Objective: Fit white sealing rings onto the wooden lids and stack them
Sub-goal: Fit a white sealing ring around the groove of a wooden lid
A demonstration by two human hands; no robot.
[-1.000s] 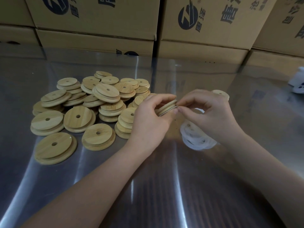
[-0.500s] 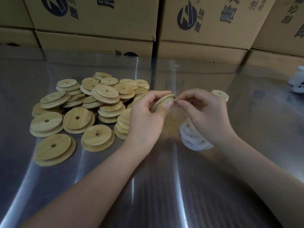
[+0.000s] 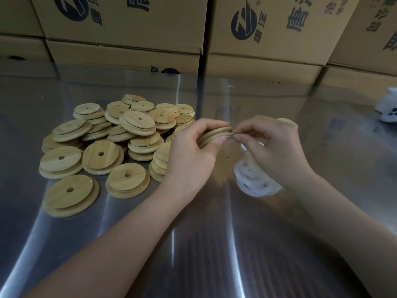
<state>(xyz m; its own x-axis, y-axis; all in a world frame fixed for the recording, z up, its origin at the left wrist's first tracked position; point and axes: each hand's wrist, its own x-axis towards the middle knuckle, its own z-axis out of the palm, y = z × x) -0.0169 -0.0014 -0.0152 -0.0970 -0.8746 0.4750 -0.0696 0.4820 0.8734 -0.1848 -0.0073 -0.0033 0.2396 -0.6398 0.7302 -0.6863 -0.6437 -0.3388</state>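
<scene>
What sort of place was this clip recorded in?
Probably a packing or assembly workshop: stacked brown cardboard cartons with printed logos line the back, and a heap of round wooden lids with centre holes and a pile of white sealing rings sit on the shiny metal worktable.

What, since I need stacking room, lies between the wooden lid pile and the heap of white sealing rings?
Head view: between lid pile and sealing rings, the left hand holds one wooden lid above otherwise bare metal tabletop.
</scene>
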